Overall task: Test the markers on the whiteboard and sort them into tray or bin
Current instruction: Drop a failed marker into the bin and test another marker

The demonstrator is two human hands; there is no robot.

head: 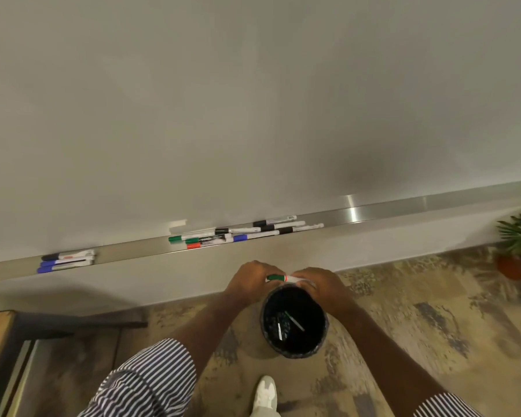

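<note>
Both hands pinch one green-capped marker (278, 278) level, just above the far rim of the black bin (294, 322): left hand (250, 281) curled on the cap end, right hand (322, 285) curled on the white barrel. It's light, stiff, slick plastic, so I'd grip mid-barrel and pull the cap straight off. Other markers lie on the whiteboard (253, 100) tray (388, 210).

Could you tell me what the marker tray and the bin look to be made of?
The tray looks like brushed metal, perhaps aluminium: silvery, with bright glints. The bin is dark and round; its outside seems speckled, but blur leaves plastic or metal open.
</note>
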